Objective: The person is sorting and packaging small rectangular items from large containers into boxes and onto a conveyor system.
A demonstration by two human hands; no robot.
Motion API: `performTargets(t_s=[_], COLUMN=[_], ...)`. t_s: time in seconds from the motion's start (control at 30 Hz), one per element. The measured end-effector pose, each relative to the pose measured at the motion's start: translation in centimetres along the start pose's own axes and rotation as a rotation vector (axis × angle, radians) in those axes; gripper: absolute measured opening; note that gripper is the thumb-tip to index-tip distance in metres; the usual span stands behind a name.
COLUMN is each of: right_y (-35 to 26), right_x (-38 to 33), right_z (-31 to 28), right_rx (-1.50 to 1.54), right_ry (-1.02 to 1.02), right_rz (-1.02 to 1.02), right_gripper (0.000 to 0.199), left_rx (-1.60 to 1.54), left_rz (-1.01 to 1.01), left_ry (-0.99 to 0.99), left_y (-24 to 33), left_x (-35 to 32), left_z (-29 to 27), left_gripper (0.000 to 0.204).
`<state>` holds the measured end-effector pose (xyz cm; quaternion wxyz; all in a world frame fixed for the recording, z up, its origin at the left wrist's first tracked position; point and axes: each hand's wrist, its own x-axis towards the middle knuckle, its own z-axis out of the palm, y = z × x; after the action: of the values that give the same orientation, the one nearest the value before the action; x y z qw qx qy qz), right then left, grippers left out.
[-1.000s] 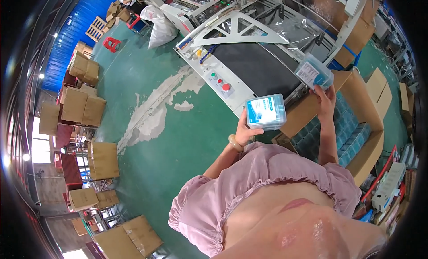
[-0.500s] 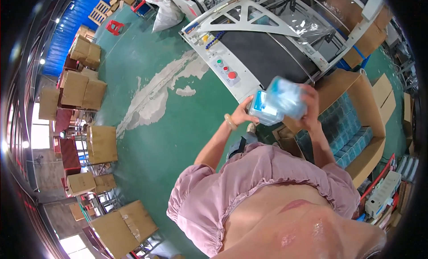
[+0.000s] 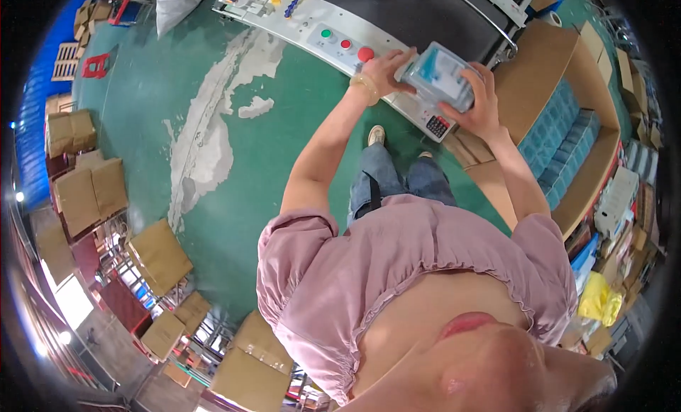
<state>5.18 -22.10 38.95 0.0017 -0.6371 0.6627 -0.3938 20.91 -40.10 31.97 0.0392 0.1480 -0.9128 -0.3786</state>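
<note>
A clear plastic box (image 3: pixel 441 77) with blue and white contents is held above the edge of the white machine. My right hand (image 3: pixel 482 103) grips its right side, thumb at the near side and fingers at the far side. At its left end is my left hand (image 3: pixel 389 70), thumb and fingers spread around the corner; a bracelet is on that wrist. Whether this is one box or two stacked together, I cannot tell.
The machine's dark conveyor belt (image 3: pixel 394 15) lies beyond my hands, with a red push button (image 3: pixel 365 54) by my left hand. At right an open carton (image 3: pixel 507 75) holds rows of blue clear packages (image 3: pixel 560 146). Cardboard boxes (image 3: pixel 89 196) line the left.
Two boxes showed apart, one in each hand, the right one blurred; now they appear as a single box or stack. Both hands have moved farther over the machine's edge as the view shifted.
</note>
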Motion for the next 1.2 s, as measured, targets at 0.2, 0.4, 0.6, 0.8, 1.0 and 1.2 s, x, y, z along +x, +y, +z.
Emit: performTargets(t_s=[0.2, 0.4, 0.6, 0.8, 1.0, 1.2], right_y=[-2.7, -10.3, -20.8, -29.7, -22.1, -8.9], right_x=[3.2, 2.8, 11.9, 44.0, 74.7, 107.8], right_z=[0.1, 0.6, 18.4, 37.8, 45.0, 52.1], right_rx=[-0.094, -0.227, 0.314, 0.539, 0.341, -0.058], right_ry=[-0.030, 0.205, 0.280, 0.034, -0.045, -0.104], right_rz=[0.078, -0.045, -0.147, -0.450, -0.200, 0.179], right_gripper=[0.078, 0.071, 0.047, 0.033, 0.038, 0.019], left_rx=[-0.012, -0.229, 0.051, 0.175, -0.222, 0.139], left_rz=[-0.047, -0.158, -0.287, -0.474, -0.368, -0.201], left_ry=[0.214, 0.470, 1.105, 1.257, 1.130, 0.965], left_y=[-1.6, -4.0, -14.2, -33.6, -49.3, -58.7], left_x=[-2.2, -9.2, -22.0, -36.3, -25.6, -18.3], left_z=[0.9, -1.9, -20.5, -39.7, -50.3, -74.4], left_gripper=[0.109, 0.087, 0.045, 0.037, 0.034, 0.029])
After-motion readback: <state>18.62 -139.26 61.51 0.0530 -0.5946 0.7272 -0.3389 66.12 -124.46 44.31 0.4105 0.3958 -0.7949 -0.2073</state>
